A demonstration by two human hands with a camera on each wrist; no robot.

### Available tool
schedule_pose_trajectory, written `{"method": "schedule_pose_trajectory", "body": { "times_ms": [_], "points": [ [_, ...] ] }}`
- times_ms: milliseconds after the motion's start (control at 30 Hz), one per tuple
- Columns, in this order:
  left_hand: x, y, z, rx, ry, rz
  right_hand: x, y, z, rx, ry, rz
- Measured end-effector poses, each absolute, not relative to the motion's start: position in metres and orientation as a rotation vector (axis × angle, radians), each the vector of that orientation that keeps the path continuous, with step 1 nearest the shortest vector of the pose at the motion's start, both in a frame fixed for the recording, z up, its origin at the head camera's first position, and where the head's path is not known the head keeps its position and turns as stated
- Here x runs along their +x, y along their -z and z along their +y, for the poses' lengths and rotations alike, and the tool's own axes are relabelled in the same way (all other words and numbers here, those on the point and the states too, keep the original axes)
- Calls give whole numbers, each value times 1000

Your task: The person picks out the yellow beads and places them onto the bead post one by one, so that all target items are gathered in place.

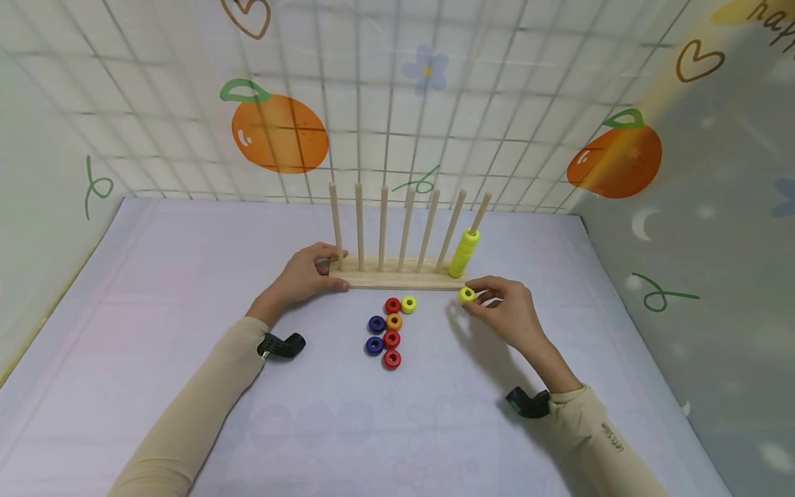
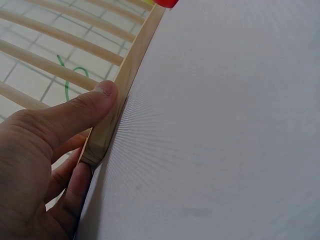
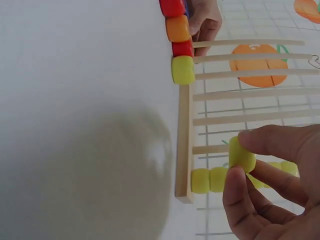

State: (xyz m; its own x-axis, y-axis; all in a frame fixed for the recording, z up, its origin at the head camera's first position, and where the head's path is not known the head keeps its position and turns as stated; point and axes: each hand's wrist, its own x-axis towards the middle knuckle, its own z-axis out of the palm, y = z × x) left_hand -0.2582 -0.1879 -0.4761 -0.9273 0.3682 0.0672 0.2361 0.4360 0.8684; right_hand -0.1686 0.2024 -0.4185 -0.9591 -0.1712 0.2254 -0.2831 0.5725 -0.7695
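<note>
A wooden peg stand (image 1: 397, 279) with several upright rods stands on the table. My left hand (image 1: 304, 276) grips its left end, the thumb on the front edge and the other fingers around the end, as the left wrist view shows. Yellow beads (image 1: 462, 257) are stacked on the rightmost rod; the other rods are bare. Just in front of the base's right end, my right hand (image 1: 511, 312) pinches a yellow bead (image 3: 242, 156) between thumb and fingertips. That bead is off the rods, near the stack.
Loose beads lie in front of the stand: a yellow one (image 1: 408, 310), an orange one (image 1: 394, 328), two blue ones (image 1: 376, 330) and three red ones (image 1: 392, 365). Behind the stand rises a white grid wall (image 1: 373, 90) with printed oranges. A side wall (image 1: 683, 228) borders the table on the right.
</note>
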Motion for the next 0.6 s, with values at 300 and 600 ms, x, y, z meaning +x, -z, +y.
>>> {"method": "schedule_pose_trajectory", "body": {
  "times_ms": [300, 600],
  "points": [
    [-258, 476, -188, 540, -1471, 2591, -174, 408, 208, 397, -1287, -2640],
    [-257, 475, -188, 528, -1461, 2598, -174, 395, 211, 385, -1254, -2605]
  ]
}}
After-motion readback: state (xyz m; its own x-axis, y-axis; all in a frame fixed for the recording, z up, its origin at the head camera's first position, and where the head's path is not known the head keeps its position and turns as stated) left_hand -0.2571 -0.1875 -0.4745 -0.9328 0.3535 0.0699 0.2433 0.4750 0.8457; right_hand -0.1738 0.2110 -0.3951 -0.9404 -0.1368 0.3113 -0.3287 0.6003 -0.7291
